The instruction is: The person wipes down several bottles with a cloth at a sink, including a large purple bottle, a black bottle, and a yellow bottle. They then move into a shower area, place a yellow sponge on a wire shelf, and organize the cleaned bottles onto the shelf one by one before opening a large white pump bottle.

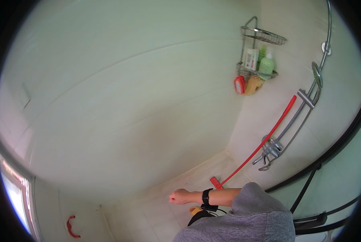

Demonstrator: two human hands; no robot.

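Observation:
My right hand (181,196) is closed in a fist over the pale floor tiles. Its curled fingers hide whatever may be inside. A black watch (205,197) circles that wrist, and a grey sleeve (255,197) covers the upper arm. My left hand is out of sight. Nearest to the right forearm is the head of a red long-handled squeegee or wiper (261,144), on the floor just beyond the arm. Its handle leans up toward the shower fittings. Below the wrist are a small black box (209,207) with cables, and part of a yellowish foot or slipper (195,210).
A metal corner rack (265,35) carries bottles, including a green pump bottle (266,65); a sponge (254,85) and red-rimmed item (239,85) hang below. A shower mixer (272,147) and hand shower (317,74) are at right. A red curved handle (71,226) is low left.

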